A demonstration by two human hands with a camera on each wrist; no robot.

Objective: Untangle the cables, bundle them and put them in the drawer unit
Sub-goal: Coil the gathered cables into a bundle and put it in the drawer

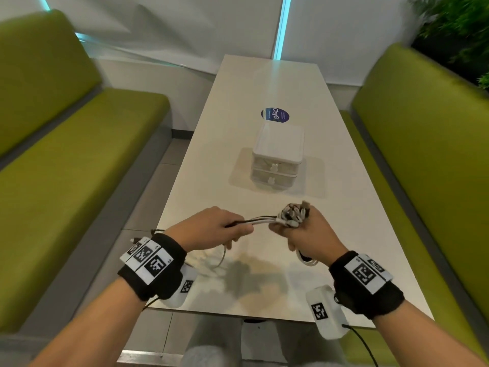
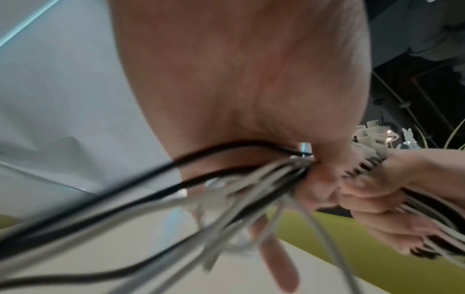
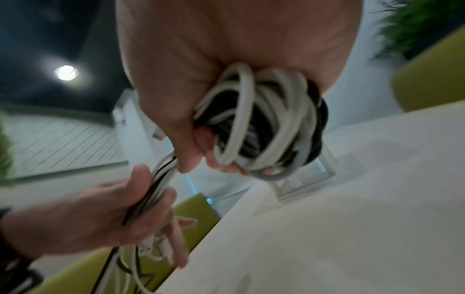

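Observation:
My right hand grips a coiled bundle of white and black cables above the near end of the table; the loops fill its fist in the right wrist view. A taut stretch of cables runs left to my left hand, which pinches the strands between thumb and fingers. The loose tails hang down below the left hand toward the table. The white drawer unit, with both drawers closed, stands beyond the hands at mid-table.
The long white table carries a round blue sticker behind the drawer unit. Green benches flank the table on both sides. A plant stands at the far right.

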